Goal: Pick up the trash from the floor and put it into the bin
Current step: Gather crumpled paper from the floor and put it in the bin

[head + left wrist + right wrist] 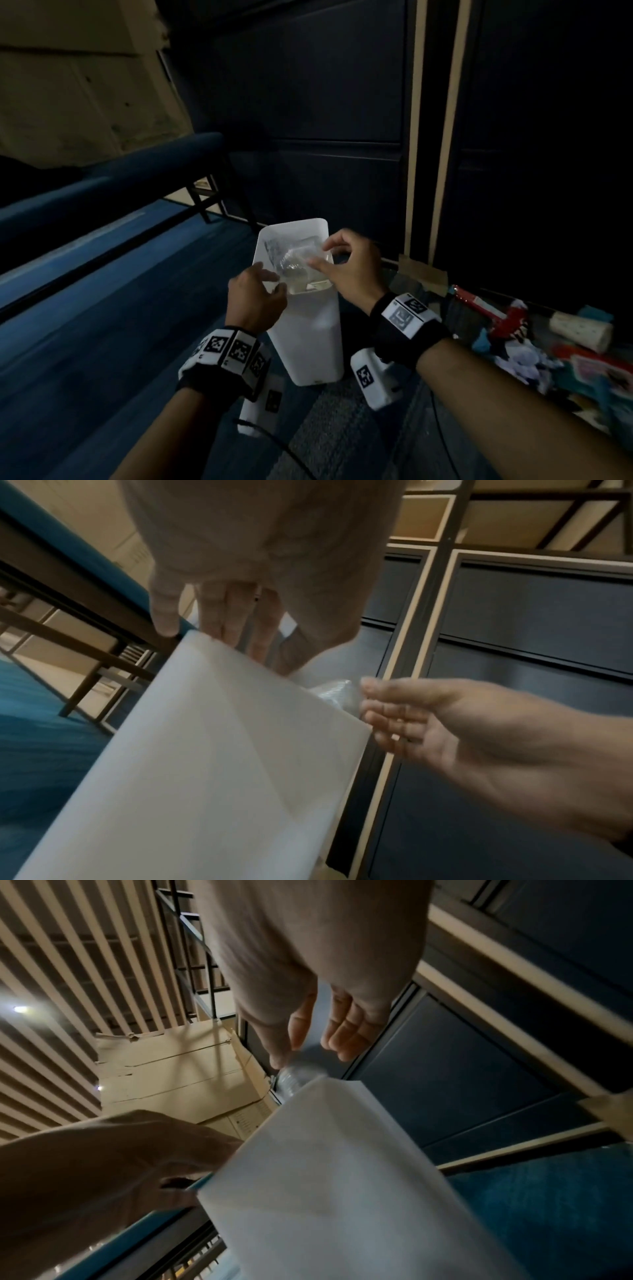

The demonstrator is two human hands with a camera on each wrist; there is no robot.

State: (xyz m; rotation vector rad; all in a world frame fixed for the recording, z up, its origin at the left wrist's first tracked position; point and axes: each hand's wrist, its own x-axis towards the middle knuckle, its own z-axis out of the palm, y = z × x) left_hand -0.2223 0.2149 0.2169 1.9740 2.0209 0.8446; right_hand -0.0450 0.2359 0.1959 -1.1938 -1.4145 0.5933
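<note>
The clear plastic bottle (297, 270) looks light, slick and crushable — best held at its ends. Over the bin (310, 329), left hand (255, 297) and right hand (349, 265) each have a loose, spread grip, fingertips barely touching it.

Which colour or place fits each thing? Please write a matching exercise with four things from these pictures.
Things:
1. bin
2. clear plastic
3. floor
4. trash pile

Colour or place:
a. blue
b. at the bin's mouth
c. white
d. many colours, on the floor right of the bin

Pairs: 1-c, 2-b, 3-a, 4-d
</note>
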